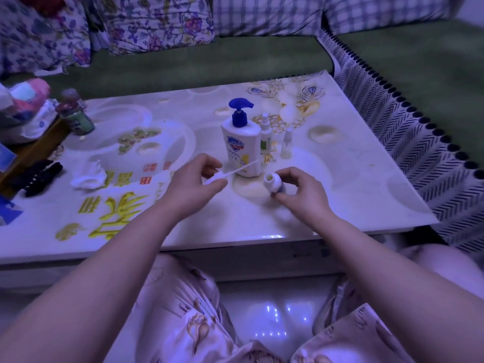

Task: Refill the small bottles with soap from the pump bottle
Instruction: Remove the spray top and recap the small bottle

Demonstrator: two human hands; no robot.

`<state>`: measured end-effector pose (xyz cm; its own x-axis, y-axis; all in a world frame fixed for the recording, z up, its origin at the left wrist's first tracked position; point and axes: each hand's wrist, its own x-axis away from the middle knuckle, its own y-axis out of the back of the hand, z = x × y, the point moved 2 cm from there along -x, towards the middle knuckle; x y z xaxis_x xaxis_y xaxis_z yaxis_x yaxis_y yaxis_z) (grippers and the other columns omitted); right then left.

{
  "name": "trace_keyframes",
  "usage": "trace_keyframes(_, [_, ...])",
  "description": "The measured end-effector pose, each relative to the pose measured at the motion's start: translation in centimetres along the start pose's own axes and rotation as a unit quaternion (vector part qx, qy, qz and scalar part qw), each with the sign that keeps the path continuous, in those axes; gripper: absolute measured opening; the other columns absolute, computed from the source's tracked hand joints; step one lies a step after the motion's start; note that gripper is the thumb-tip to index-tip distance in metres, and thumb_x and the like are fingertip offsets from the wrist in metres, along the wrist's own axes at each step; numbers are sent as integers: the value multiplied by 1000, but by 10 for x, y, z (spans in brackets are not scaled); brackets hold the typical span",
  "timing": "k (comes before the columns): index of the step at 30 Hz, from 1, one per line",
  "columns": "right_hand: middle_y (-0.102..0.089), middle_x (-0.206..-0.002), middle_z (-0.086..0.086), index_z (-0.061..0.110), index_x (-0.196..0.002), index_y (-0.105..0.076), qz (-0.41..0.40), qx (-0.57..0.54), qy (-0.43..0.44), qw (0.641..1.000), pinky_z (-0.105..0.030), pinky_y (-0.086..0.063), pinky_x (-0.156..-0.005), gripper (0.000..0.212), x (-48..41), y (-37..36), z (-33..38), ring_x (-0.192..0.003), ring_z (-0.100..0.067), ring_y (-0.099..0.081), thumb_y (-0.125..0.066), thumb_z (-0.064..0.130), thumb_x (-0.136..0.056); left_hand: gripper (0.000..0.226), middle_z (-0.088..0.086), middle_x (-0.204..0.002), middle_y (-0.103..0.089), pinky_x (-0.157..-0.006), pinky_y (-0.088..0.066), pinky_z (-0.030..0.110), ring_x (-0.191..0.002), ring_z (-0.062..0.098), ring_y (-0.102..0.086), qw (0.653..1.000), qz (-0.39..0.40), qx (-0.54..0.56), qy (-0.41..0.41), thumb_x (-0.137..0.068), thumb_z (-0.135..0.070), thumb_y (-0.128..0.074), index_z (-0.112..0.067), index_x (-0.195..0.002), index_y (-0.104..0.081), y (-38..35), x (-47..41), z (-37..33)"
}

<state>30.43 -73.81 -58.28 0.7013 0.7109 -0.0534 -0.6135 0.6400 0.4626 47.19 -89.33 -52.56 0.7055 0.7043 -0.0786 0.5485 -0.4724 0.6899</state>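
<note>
The right hand (301, 189) curls around a small bottle (273, 182), fingers and thumb closed on its rounded body; the bottle tilts with its open white neck facing up and left, cap off. The left hand (195, 184) pinches between thumb and fingertips a white spray top (215, 177), whose thin, translucent dip tube (242, 168) slants up to the right across the front of the pump bottle. That pump bottle (240, 145) stands upright just beyond both hands: a smooth white plastic body with a printed label and a glossy blue pump head whose spout points right. Just beside it on the right stand two slim, capped spray bottles, one with a green label (265, 136) and a clear one (286, 144) further right. All rest on a glossy counter (353, 195) printed with gold characters and floral motifs. On its left part lie a crumpled white tissue (89, 175) and a black toothed hair clip (36, 176). A green sofa with patterned cushions (157, 22) runs behind.
</note>
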Motion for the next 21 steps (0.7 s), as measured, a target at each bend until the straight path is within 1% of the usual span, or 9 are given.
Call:
trace_keyframes(2, [-70,-100,20,35,-94,-66,-5,3,-1,1000,-8,-42,-75,26,2,8,1,-101,6,-61,-74,17,-76,15,-13,-91,-63,-70,-39,20,-87,3,-58,999,2,42,-6,-81,-22,-67,-24,-94,-58,1,3,-10])
trace_keyframes(4, [-70,-101,19,33,-95,-67,-15,8,0,1000,-7,-41,-75,26,2,14,1,-101,4,-61,-74,16,-77,12,-16,-85,-63,-65,-38,20,-78,2,-57,997,4,74,-8,-80,-21,-67,-25,-89,-59,3,6,-18])
trace_keyframes(6, [-70,-102,18,32,-96,-68,-29,11,0,1000,-12,-43,-76,26,2,18,1,-101,1,-62,-73,15,-77,11,-17,-78,-60,-56,-37,20,-60,1,-50,995,9,101,-5,-81,-20,-65,-27,-88,-61,5,8,-26])
trace_keyframes(7, [-70,-102,17,32,-97,-68,-36,13,-1,999,-16,-44,-77,26,2,19,0,-101,-2,-62,-72,14,-77,11,-18,-76,-59,-52,-35,20,-54,0,-46,994,9,108,-2,-82,-18,-65,-27,-88,-62,5,8,-29])
trace_keyframes(9, [-70,-103,15,31,-98,-68,-47,18,-4,999,-23,-46,-80,26,2,21,0,-101,-5,-62,-71,14,-78,11,-19,-75,-59,-49,-34,18,-50,0,-42,994,0,111,-4,-83,-17,-64,-26,-89,-63,6,10,-34])
trace_keyframes(12, [-70,-103,15,33,-97,-68,-53,22,-6,998,-27,-48,-82,25,1,22,0,-101,-7,-62,-71,15,-78,10,-19,-75,-58,-46,-33,16,-47,4,-40,994,-4,105,-14,-84,-19,-63,-28,-88,-62,6,11,-41])
trace_keyframes(14, [-70,-103,15,33,-97,-68,-55,27,-4,998,-29,-49,-82,25,1,22,1,-101,-8,-62,-70,15,-78,9,-19,-74,-58,-46,-32,17,-45,1,-41,996,-5,93,-14,-84,-21,-63,-29,-88,-62,5,12,-43])
trace_keyframes(18, [-69,-104,15,34,-97,-68,-57,36,-2,998,-32,-50,-83,26,-1,21,3,-102,-9,-62,-71,16,-77,8,-22,-79,-59,-55,-35,23,-51,-5,-47,998,-21,45,-27,-83,-24,-63,-31,-87,-61,2,11,-46])
trace_keyframes(21, [-69,-105,14,34,-98,-68,-61,48,6,997,-34,-50,-84,28,-1,19,4,-103,-10,-62,-70,16,-76,9,-21,-84,-60,-60,-36,24,-58,-3,-46,999,-35,15,-37,-82,-27,-63,-33,-88,-61,1,10,-48])
